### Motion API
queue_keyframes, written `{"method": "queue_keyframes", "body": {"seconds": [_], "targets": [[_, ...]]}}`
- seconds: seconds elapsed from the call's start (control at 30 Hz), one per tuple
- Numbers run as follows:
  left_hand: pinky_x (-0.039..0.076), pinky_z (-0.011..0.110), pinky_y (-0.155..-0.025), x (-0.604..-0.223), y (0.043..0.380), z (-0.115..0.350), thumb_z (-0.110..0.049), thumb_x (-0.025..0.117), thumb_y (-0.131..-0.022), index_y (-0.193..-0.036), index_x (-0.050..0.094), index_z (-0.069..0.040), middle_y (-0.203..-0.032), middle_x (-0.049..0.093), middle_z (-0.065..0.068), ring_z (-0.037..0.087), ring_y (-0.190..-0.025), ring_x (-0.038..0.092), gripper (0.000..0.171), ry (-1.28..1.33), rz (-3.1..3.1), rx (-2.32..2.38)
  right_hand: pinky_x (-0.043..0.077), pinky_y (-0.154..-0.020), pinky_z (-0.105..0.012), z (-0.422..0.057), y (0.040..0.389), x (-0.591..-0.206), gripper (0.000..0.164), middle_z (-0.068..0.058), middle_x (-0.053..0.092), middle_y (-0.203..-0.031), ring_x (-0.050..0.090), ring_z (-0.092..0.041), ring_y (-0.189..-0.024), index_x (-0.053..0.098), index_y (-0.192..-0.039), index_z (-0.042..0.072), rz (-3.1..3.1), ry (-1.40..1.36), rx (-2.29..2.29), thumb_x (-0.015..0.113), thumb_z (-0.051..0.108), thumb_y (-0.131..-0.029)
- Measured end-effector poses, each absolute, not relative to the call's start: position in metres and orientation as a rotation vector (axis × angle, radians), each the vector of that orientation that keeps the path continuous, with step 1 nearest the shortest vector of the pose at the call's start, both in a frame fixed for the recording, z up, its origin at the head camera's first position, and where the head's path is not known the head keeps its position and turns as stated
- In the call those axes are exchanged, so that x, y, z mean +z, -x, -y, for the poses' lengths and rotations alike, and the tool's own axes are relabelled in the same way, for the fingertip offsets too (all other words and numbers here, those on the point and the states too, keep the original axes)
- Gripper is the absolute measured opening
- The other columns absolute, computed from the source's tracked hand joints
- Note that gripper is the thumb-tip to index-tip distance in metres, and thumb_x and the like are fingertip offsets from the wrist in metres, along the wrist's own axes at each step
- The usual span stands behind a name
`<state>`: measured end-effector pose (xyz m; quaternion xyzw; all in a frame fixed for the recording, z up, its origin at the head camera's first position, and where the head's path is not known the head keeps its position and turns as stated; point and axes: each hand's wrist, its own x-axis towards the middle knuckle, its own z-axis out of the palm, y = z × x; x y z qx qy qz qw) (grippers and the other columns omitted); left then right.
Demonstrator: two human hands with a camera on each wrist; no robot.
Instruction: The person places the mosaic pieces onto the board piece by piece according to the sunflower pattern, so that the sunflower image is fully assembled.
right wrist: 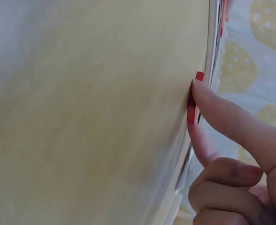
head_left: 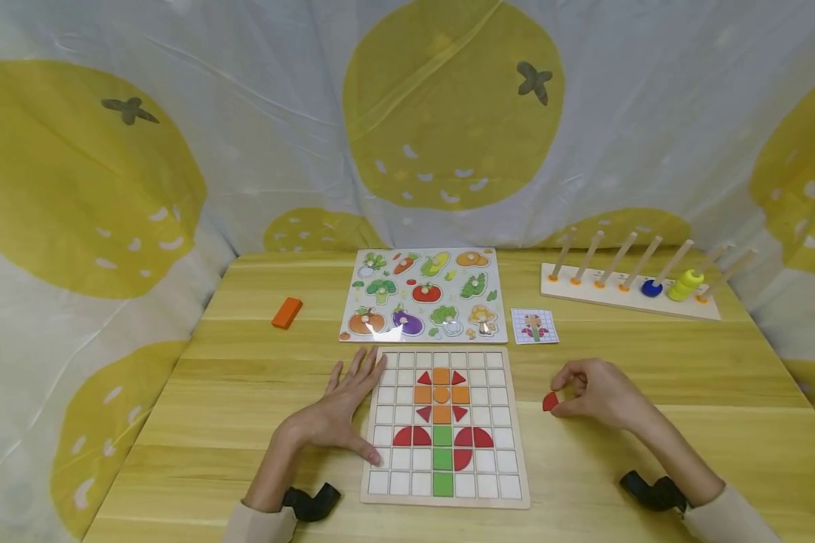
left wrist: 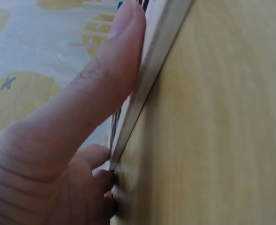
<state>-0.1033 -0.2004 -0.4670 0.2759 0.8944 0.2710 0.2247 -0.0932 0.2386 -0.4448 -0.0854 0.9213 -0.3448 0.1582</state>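
Note:
My left hand (head_left: 336, 415) rests spread at the left edge of a wooden grid board (head_left: 380, 499), its thumb over the lower left squares. On the board lies a flower of orange squares around an orange circle (head_left: 441, 394), small red triangles, a stem of green squares (head_left: 442, 458) and red quarter-circle pieces (head_left: 463, 458) as leaves. Right of the board, my right hand (head_left: 601, 392) pinches a red quarter-circle piece (head_left: 550, 401) between thumb and index finger, low over the table. In the right wrist view the red piece (right wrist: 192, 110) shows edge-on, with the other fingers curled.
Behind the board lies a vegetable peg puzzle (head_left: 421, 296). A small pattern card (head_left: 534, 326) is at its right, with a peg stacker (head_left: 630, 294) farther back. An orange block (head_left: 287, 313) sits at left. A patterned cloth (head_left: 278, 113) hangs behind the wooden table (head_left: 197, 430).

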Motion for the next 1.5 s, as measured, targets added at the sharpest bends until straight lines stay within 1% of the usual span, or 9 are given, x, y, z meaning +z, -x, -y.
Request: {"method": "queue_keyframes", "body": {"seconds": [0.1,0.2,0.4,0.5,0.7,0.93,1.1,1.27,1.5], "targets": [[-0.016,0.066,-0.126,-0.467,0.103,0.2,-0.053,0.097,-0.061,-0.167,-0.003,-0.009,-0.173,-0.022,0.013,0.037,-0.16,-0.022,0.152,-0.758,-2.469,0.743,0.031,-0.056,-0.021,-0.239,0.093,-0.446,0.022,0.005,0.044,-0.066,0.039,-0.007,-0.062,0.077,-0.095,0.011,-2.599,0.265,-1.021,0.09,0.013,-0.077],[-0.016,0.066,-0.126,-0.467,0.103,0.2,-0.052,0.097,-0.061,-0.167,-0.003,-0.009,-0.173,-0.022,0.013,0.037,-0.16,-0.022,0.152,-0.756,-2.469,0.743,0.031,-0.055,-0.019,-0.238,0.094,-0.447,0.024,0.006,0.04,-0.066,0.037,-0.005,-0.06,0.08,-0.102,0.009,-2.518,0.319,-1.089,0.087,0.009,-0.079],[-0.016,0.066,-0.126,-0.466,0.103,0.2,-0.051,0.097,-0.061,-0.167,-0.003,-0.01,-0.173,-0.021,0.013,0.037,-0.16,-0.022,0.151,-0.747,-2.464,0.752,0.031,-0.054,-0.022,-0.233,0.09,-0.448,0.035,0.005,0.042,-0.065,0.038,-0.006,-0.06,0.076,-0.1,0.006,-2.499,0.283,-1.138,0.093,0.02,-0.074],[-0.016,0.066,-0.126,-0.465,0.103,0.2,-0.051,0.097,-0.061,-0.167,-0.002,-0.009,-0.173,-0.022,0.013,0.038,-0.159,-0.022,0.151,-0.749,-2.462,0.75,0.031,-0.054,-0.022,-0.23,0.089,-0.449,0.032,0.005,0.042,-0.064,0.039,-0.007,-0.059,0.075,-0.096,0.008,-2.516,0.254,-1.121,0.094,0.019,-0.073],[-0.016,0.066,-0.125,-0.465,0.103,0.2,-0.05,0.098,-0.061,-0.167,-0.003,-0.008,-0.173,-0.021,0.014,0.038,-0.16,-0.022,0.151,-0.758,-2.464,0.753,0.03,-0.055,-0.021,-0.226,0.089,-0.45,0.022,0.006,0.04,-0.063,0.037,-0.006,-0.059,0.078,-0.096,0.011,-2.492,0.281,-1.133,0.09,0.011,-0.076],[-0.015,0.066,-0.126,-0.465,0.103,0.2,-0.051,0.097,-0.061,-0.167,-0.002,-0.009,-0.173,-0.02,0.013,0.038,-0.16,-0.021,0.152,-0.758,-2.468,0.742,0.03,-0.054,-0.021,-0.225,0.088,-0.449,0.023,0.004,0.043,-0.064,0.038,-0.006,-0.059,0.076,-0.092,0.008,-2.51,0.273,-1.124,0.091,0.012,-0.076],[-0.015,0.066,-0.126,-0.465,0.102,0.2,-0.051,0.098,-0.06,-0.167,-0.002,-0.009,-0.173,-0.019,0.013,0.038,-0.16,-0.021,0.152,-0.744,-2.469,0.744,0.029,-0.053,-0.02,-0.219,0.087,-0.446,0.02,0.006,0.042,-0.062,0.035,-0.005,-0.058,0.078,-0.093,0.011,-2.583,0.302,-1.076,0.09,0.015,-0.077],[-0.015,0.066,-0.126,-0.465,0.102,0.2,-0.051,0.098,-0.061,-0.167,-0.002,-0.009,-0.173,-0.019,0.013,0.038,-0.16,-0.021,0.151,-0.742,-2.468,0.744,0.029,-0.053,-0.02,-0.194,0.081,-0.439,0.02,0.007,0.038,-0.062,0.033,-0.004,-0.057,0.08,-0.095,0.013,-2.537,0.32,-1.168,0.09,0.017,-0.078],[-0.016,0.065,-0.126,-0.465,0.103,0.2,-0.051,0.097,-0.061,-0.167,-0.002,-0.009,-0.173,-0.02,0.013,0.037,-0.16,-0.022,0.151,-0.74,-2.475,0.733,0.028,-0.054,-0.018,-0.131,0.069,-0.435,0.016,0.009,0.036,-0.057,0.033,-0.002,-0.055,0.081,-0.091,0.014,-2.421,0.453,-1.221,0.09,0.016,-0.078]]}}
